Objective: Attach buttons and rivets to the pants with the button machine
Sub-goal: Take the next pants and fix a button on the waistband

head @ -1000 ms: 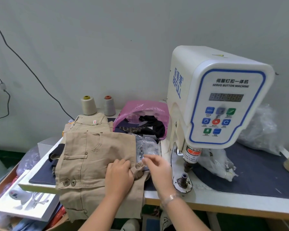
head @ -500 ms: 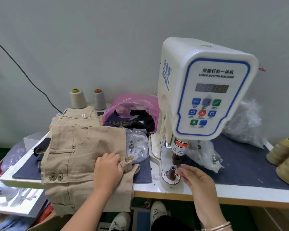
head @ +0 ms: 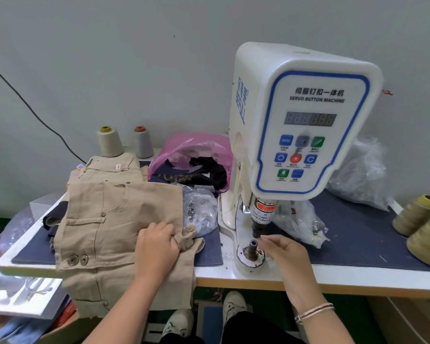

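1. Pinching together just beside the lower die (head: 252,247), the fingers (head: 267,240) of the right hand (head: 286,254) met at their tips as if on a small fastener, though whatever they held was too small to make out.
2. Curled over bunched cloth, the fingers (head: 159,228) of the left hand (head: 157,247) gripped the waistband corner of the tan pants (head: 104,219), which lay flat on the desk (head: 308,275) to the left of those fingers and hung over its front edge.
3. The pants looked soft, light and floppy, so they would probably fold and sag when lifted; taking hold close to the waistband, where the cloth is doubled and stiffer, seemed the steadier grip for sliding it over the die.
4. A button or rivet would likely be hard, small and easy to drop, best held by its rim at the fingertips.
5. Above the right fingers stood the plunger of the button machine (head: 305,125).
6. Beyond the left fingers lay a clear bag of metal parts (head: 201,209) and a pink bag (head: 191,150).
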A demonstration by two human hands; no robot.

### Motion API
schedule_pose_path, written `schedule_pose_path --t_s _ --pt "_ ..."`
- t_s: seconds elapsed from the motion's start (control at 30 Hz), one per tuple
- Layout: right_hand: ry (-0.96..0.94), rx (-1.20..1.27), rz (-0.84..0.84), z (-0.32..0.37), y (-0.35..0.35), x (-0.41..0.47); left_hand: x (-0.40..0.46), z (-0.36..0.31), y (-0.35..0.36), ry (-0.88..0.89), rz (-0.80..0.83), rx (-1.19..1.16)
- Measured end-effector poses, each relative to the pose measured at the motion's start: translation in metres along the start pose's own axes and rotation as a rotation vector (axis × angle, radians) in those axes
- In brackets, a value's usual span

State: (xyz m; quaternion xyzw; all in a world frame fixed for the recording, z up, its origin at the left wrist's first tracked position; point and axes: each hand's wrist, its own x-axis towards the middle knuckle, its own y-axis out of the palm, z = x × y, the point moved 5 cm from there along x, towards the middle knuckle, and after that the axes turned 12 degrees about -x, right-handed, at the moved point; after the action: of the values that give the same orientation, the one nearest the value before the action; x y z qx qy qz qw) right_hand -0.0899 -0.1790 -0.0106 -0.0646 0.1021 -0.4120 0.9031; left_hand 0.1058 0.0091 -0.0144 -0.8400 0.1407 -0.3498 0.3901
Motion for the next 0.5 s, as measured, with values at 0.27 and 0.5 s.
schedule_pose_path --t_s 0.27,0.5 --pt "-0.264 -0.313 -0.004 0.010 0.005 0.006 0.000 -0.001 -0.001 0.011 -0.024 -0.007" --pt "-0.530 -0.617 -0.048 0.021 0.009 -0.001 0.000 -0.001 -0.001 0.011 -0.012 0.004"
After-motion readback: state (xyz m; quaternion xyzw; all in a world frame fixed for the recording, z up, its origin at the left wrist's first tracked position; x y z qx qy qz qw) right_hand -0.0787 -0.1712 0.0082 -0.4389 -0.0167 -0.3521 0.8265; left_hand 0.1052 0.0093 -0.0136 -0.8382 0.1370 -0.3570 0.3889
